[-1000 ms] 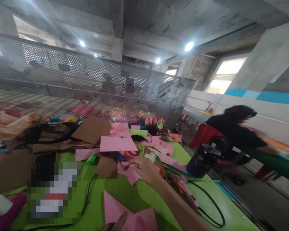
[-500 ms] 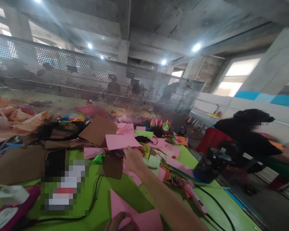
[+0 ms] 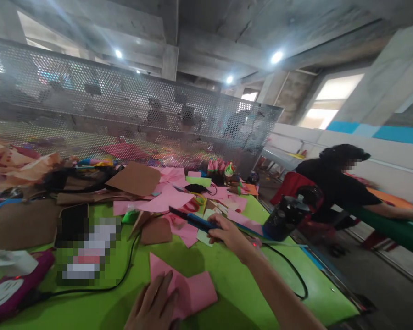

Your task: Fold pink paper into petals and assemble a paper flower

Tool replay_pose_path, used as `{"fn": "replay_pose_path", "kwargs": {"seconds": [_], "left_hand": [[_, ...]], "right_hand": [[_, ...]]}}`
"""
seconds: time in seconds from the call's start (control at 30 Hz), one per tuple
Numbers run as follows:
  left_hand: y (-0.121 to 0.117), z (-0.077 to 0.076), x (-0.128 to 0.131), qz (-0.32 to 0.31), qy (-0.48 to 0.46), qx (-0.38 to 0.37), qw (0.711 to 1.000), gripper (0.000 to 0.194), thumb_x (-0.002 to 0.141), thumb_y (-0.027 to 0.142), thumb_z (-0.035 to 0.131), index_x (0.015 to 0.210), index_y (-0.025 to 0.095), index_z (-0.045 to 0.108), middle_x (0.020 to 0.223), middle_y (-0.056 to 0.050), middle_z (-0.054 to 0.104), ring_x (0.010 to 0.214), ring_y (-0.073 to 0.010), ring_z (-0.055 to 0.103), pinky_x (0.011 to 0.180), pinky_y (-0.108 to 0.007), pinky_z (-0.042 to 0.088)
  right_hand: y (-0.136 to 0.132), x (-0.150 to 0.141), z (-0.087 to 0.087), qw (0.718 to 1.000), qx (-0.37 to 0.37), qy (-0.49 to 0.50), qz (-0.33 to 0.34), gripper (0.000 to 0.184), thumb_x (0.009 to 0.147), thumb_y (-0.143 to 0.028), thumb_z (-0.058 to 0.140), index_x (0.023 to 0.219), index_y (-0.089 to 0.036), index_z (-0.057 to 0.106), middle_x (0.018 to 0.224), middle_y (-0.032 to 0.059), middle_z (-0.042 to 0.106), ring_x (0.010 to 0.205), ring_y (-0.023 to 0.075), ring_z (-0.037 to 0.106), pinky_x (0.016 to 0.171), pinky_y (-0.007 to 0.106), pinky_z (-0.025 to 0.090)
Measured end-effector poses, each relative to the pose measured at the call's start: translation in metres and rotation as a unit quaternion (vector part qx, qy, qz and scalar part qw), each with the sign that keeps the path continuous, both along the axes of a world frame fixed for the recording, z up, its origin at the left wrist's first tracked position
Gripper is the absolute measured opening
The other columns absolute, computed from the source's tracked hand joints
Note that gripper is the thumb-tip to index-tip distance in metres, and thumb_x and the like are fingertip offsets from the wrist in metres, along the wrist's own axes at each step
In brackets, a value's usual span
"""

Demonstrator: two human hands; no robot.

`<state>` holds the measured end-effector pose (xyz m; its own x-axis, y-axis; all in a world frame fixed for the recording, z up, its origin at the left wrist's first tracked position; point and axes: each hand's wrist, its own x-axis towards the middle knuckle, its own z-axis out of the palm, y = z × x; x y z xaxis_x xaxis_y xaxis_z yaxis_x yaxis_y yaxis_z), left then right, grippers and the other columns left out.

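My right hand (image 3: 229,234) is closed around the handle end of a long dark-and-blue tool (image 3: 189,218). The tool points left, over the pile of pink paper scraps (image 3: 174,198); I cannot make out what kind of tool it is. My left hand (image 3: 153,303) lies flat with fingers stretched out on a folded pink paper sheet (image 3: 196,289), which rests on the green table (image 3: 234,284) close to me.
Brown cardboard pieces (image 3: 134,178) and red scissors (image 3: 192,205) lie in the pile. A black bottle (image 3: 285,217) stands at the right edge, with a black cable (image 3: 291,270) beside it. A perforated metal screen (image 3: 124,114) backs the table. A person in black (image 3: 337,188) leans over the neighbouring table.
My right hand reached into the paper pile, then drew back toward me holding the dark-and-blue tool. My left hand slid up onto the pink sheet and flattened.
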<state>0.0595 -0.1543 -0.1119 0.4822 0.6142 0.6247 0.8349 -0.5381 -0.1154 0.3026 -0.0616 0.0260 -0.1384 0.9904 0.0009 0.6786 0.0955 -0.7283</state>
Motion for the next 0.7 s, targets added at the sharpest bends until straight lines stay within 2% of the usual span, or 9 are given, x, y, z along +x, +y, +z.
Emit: {"fn": "replay_pose_path", "kwargs": {"seconds": [0.07, 0.13, 0.23, 0.3, 0.37, 0.47, 0.53, 0.6, 0.7], "left_hand": [[0.003, 0.006, -0.005, -0.050, 0.008, 0.013, 0.999, 0.028, 0.083, 0.020, 0.056, 0.108, 0.026, 0.067, 0.126, -0.002, 0.068, 0.112, -0.0248, 0.062, 0.089, -0.038, 0.050], [0.004, 0.013, -0.009, -0.082, 0.020, -0.002, 0.996, 0.032, 0.084, 0.025, 0.056, 0.114, 0.024, 0.064, 0.128, -0.004, 0.066, 0.113, -0.0249, 0.061, 0.089, -0.037, 0.049], [0.002, 0.020, -0.007, -0.073, 0.023, -0.034, 0.996, 0.054, 0.076, 0.009, 0.051, 0.127, 0.026, 0.057, 0.138, -0.004, 0.059, 0.119, -0.0248, 0.057, 0.093, -0.037, 0.047], [-0.002, 0.021, -0.003, -0.070, 0.034, -0.050, 0.996, 0.074, 0.070, 0.001, 0.047, 0.137, 0.033, 0.048, 0.144, -0.001, 0.053, 0.126, -0.0249, 0.053, 0.098, -0.040, 0.044], [-0.005, 0.020, 0.001, -0.072, 0.038, -0.060, 0.995, 0.080, 0.071, -0.001, 0.045, 0.142, 0.037, 0.042, 0.146, 0.001, 0.050, 0.131, -0.0259, 0.048, 0.103, -0.044, 0.040], [-0.007, 0.017, 0.004, -0.097, 0.029, -0.064, 0.993, 0.066, 0.083, 0.013, 0.046, 0.146, 0.033, 0.037, 0.147, -0.002, 0.049, 0.132, -0.0267, 0.046, 0.102, -0.041, 0.040], [-0.007, 0.015, 0.002, -0.113, 0.024, -0.063, 0.991, 0.061, 0.088, 0.024, 0.047, 0.147, 0.031, 0.035, 0.148, -0.005, 0.048, 0.131, -0.0275, 0.048, 0.098, -0.039, 0.042], [-0.007, 0.014, 0.000, -0.117, 0.024, -0.070, 0.990, 0.060, 0.089, 0.030, 0.048, 0.148, 0.032, 0.035, 0.150, -0.006, 0.045, 0.131, -0.0293, 0.047, 0.098, -0.041, 0.042], [-0.008, 0.014, -0.001, -0.119, 0.037, -0.087, 0.988, 0.058, 0.091, 0.036, 0.049, 0.147, 0.035, 0.035, 0.153, -0.007, 0.040, 0.133, -0.0313, 0.045, 0.099, -0.044, 0.041]], "right_hand": [[-0.027, 0.016, -0.004, 0.990, -0.030, 0.137, -0.009, 0.035, 0.087, -0.032, 0.052, 0.118, -0.017, 0.057, 0.088, 0.0039, 0.067, 0.081, 0.0185, 0.070, 0.074, 0.030, 0.054], [-0.055, 0.032, -0.010, 0.960, -0.087, 0.263, -0.036, 0.049, 0.084, -0.042, 0.060, 0.128, -0.019, 0.056, 0.085, 0.0037, 0.067, 0.077, 0.0193, 0.070, 0.072, 0.032, 0.054], [-0.090, 0.053, -0.020, 0.942, -0.128, 0.306, -0.060, 0.055, 0.077, -0.043, 0.071, 0.127, -0.023, 0.061, 0.079, 0.0013, 0.065, 0.063, 0.0145, 0.063, 0.059, 0.027, 0.050], [-0.108, 0.065, -0.026, 0.954, -0.104, 0.273, -0.072, 0.050, 0.077, -0.045, 0.072, 0.123, -0.026, 0.065, 0.078, 0.0011, 0.066, 0.060, 0.0124, 0.058, 0.054, 0.024, 0.046], [-0.123, 0.077, -0.031, 0.971, -0.078, 0.212, -0.080, 0.045, 0.082, -0.050, 0.067, 0.121, -0.027, 0.067, 0.086, 0.0035, 0.069, 0.064, 0.0143, 0.060, 0.056, 0.025, 0.048], [-0.142, 0.092, -0.036, 0.990, -0.034, 0.118, -0.074, 0.044, 0.086, -0.055, 0.060, 0.119, -0.027, 0.069, 0.107, 0.0082, 0.071, 0.089, 0.0237, 0.067, 0.074, 0.035, 0.055], [-0.153, 0.099, -0.039, 0.996, 0.011, 0.065, -0.062, 0.040, 0.088, -0.053, 0.059, 0.117, -0.028, 0.070, 0.114, 0.0093, 0.070, 0.103, 0.0280, 0.065, 0.087, 0.041, 0.053], [-0.163, 0.104, -0.043, 0.997, 0.047, 0.011, -0.054, 0.035, 0.090, -0.047, 0.058, 0.117, -0.028, 0.069, 0.113, 0.0095, 0.070, 0.104, 0.0283, 0.065, 0.089, 0.042, 0.053], [-0.175, 0.106, -0.049, 0.996, 0.055, -0.047, -0.047, 0.032, 0.092, -0.038, 0.056, 0.122, -0.029, 0.066, 0.107, 0.0088, 0.070, 0.096, 0.0258, 0.067, 0.081, 0.037, 0.055]]}}
